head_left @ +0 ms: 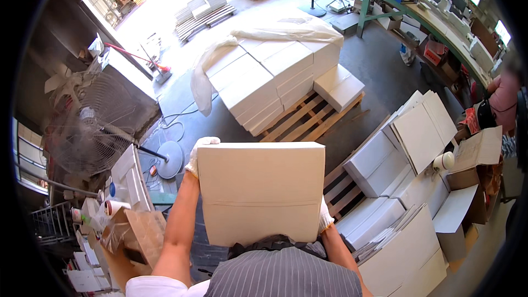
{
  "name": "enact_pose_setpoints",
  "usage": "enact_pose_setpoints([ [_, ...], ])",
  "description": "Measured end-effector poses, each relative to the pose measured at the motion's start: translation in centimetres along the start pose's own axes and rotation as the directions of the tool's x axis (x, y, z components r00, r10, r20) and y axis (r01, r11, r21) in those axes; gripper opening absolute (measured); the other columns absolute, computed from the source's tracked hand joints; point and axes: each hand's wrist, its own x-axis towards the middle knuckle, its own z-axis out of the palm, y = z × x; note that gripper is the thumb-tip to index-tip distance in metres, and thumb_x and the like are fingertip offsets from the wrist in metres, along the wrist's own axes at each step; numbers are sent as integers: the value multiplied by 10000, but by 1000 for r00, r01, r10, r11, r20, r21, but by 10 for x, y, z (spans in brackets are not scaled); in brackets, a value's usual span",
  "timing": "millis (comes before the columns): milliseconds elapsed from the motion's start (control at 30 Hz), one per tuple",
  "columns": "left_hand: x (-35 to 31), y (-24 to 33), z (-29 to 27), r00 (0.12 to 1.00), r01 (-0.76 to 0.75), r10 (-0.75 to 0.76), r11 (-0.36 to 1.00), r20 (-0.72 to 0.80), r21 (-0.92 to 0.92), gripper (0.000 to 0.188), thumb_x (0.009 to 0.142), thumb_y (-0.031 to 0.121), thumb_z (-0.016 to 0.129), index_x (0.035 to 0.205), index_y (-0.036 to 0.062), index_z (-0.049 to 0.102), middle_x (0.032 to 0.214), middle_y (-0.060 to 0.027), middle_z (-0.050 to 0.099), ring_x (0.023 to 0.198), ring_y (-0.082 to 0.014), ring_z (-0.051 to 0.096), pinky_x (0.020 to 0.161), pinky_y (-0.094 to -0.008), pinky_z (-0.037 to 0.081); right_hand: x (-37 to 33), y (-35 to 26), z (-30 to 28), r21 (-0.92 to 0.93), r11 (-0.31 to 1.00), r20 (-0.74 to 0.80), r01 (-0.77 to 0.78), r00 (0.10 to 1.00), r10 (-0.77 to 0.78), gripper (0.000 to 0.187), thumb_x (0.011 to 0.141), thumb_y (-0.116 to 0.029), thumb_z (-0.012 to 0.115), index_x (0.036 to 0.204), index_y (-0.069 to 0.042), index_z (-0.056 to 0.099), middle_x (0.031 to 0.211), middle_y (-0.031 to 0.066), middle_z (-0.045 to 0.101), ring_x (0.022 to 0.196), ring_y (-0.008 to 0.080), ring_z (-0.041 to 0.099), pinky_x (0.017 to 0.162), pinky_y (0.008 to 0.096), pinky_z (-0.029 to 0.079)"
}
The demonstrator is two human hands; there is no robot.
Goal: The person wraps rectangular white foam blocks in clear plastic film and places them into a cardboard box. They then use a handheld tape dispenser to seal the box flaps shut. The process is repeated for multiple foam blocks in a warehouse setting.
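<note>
A pale cardboard box (258, 187) is held in front of my body, its near edge close to my striped apron (286, 275). A crease runs across its face. My left hand (201, 153), in a white knit glove, grips the far left corner. At the right side my right hand (325, 217), also gloved, presses against the box; its fingers are mostly hidden. Beyond the box, a stack of white boxes (258, 77) stands on a wooden pallet (308, 118), partly draped in clear plastic film (286, 28). One single box (339, 87) lies at the pallet's right corner.
A large floor fan (91, 124) stands at the left, its round base (169, 159) beside a loose cable (176, 115). White boxes (379, 170) and flat cardboard (423, 132) crowd the right. A green-legged workbench (429, 16) and a person (503, 99) are at the far right.
</note>
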Motion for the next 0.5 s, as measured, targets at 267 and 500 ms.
enact_pose_setpoints([
  [267,116,48,42,998,-62,58,984,30,168,211,922,143,570,744,160,459,692,86,418,574,-17,433,492,-205,376,45,-49,25,161,987,48,24,998,-32,465,1057,-442,416,1338,-91,536,1224,39,635,1054,170,628,875,310,545],
  [500,212,66,105,975,-166,210,904,-70,394,195,942,183,574,767,153,493,711,82,420,619,-34,458,533,-224,408,96,-126,25,117,984,25,131,991,-135,541,1050,-494,408,1423,-112,492,1305,34,610,1143,175,595,940,295,508],
])
